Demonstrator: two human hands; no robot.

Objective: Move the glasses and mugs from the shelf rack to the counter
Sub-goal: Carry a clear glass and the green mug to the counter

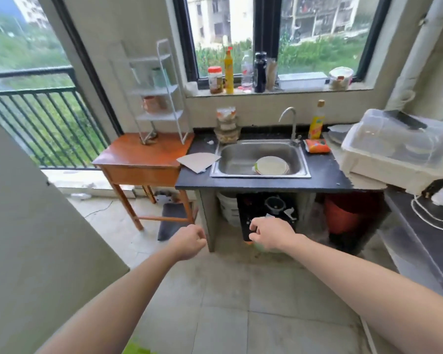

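While both arms are held out low over the floor, nothing is carried: the left hand [189, 241] is loosely curled with its grip closed on nothing, and the right hand [269, 233] is half-curled, fingers bent and slightly apart, also holding nothing. Both are seen well short of the counter [325, 175], so the approach step is judged to be in hand, with no item moved yet. Further on, the sink [260, 159] is set into the counter with a plate [271, 165] lying in it; bare dark surface is left at the front edge and to the right of the sink. On the wooden side table [143, 155] just left of the counter, the white shelf rack [161, 98] stands upright. A copper-coloured mug [154, 104] is seen on its middle tier and pale green glasses [159, 77] on the tier above; their number cannot be told through the blur. Next, a step forward-left is called for, then a reach into a tier between the rack's posts.
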